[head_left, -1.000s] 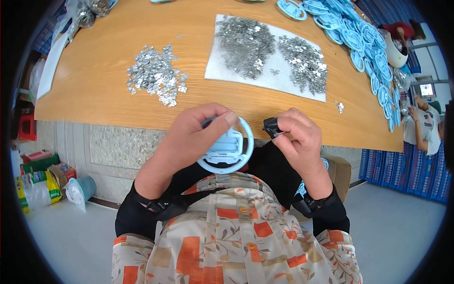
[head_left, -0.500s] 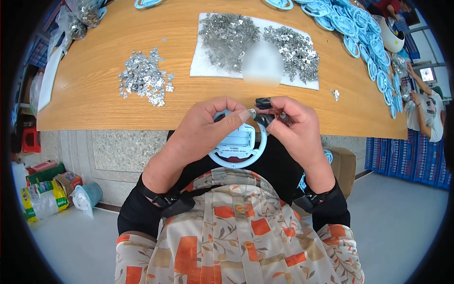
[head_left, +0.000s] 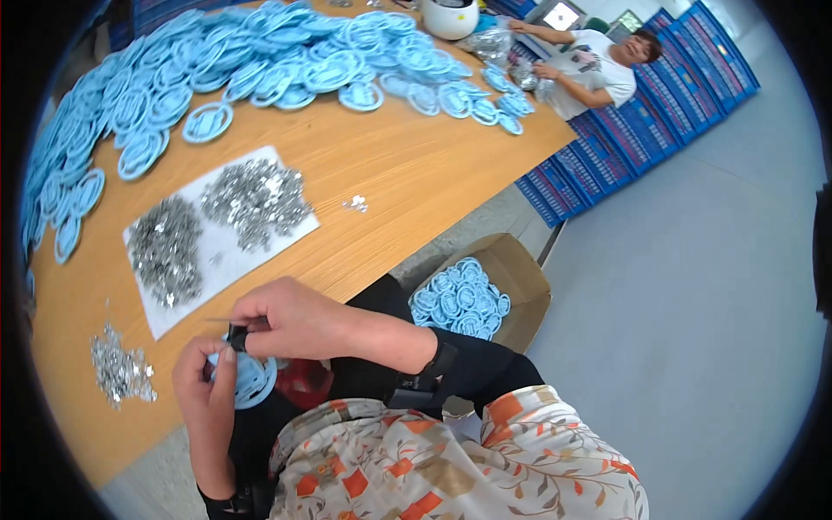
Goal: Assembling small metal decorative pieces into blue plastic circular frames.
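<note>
My left hand [head_left: 206, 381] is closed on the rim of a light-blue plastic toy steering wheel [head_left: 258, 392], which sits over my lap at the table's near edge. My right hand [head_left: 290, 321] is closed above it, with black covering on its fingertips. From the right fist a thin metal tool [head_left: 218, 321] points left; its handle is hidden in the fingers. The fingertips of both hands meet at the wheel's upper part, and whatever lies between them is too small to make out.
Small metal pieces lie on a white foam sheet [head_left: 227, 264], with another pile [head_left: 121, 368] left of it. Many light-blue wheels [head_left: 329, 69] cover the table's far side. A cardboard box [head_left: 529, 286] of wheels stands right of my lap. Another person [head_left: 589, 74] works at the far right.
My view has swung to the right, bringing the cardboard box and more of the wheel heap into sight. My right hand has turned, and the tool's thin shaft now shows. Both hands stay at the wheel.
</note>
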The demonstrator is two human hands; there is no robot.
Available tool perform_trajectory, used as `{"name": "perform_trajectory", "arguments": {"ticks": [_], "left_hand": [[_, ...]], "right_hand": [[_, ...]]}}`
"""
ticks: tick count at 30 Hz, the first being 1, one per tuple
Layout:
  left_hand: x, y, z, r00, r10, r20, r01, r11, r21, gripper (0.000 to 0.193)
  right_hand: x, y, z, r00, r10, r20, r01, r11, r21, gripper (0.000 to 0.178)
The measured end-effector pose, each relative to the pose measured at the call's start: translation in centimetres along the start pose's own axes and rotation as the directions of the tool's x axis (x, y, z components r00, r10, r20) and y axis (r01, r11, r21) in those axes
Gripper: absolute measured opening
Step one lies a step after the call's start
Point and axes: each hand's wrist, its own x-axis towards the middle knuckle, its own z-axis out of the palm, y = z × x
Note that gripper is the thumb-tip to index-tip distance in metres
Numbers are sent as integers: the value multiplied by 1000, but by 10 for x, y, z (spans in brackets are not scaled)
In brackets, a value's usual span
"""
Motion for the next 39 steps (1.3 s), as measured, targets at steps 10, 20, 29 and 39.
{"name": "perform_trajectory", "arguments": {"ticks": [10,20,29,39], "left_hand": [[14,18,16,986,111,124,-118,992,52,10],[16,-1,2,994,-55,91,86,922,-377,33],[19,-32,5,996,-47,-78,-4,832,-554,35],[23,-44,3,997,9,-79,-51,839,-542,38]], "right_hand": [[-15,14,-21,998,-67,-20,65,995,-81,13],[-33,56,-29,956,-199,-216,206,979,7,19],[-13,69,-16,971,-18,-238,77,967,243,12],[-16,73,-12,927,-78,-367,158,968,195,15]]}}
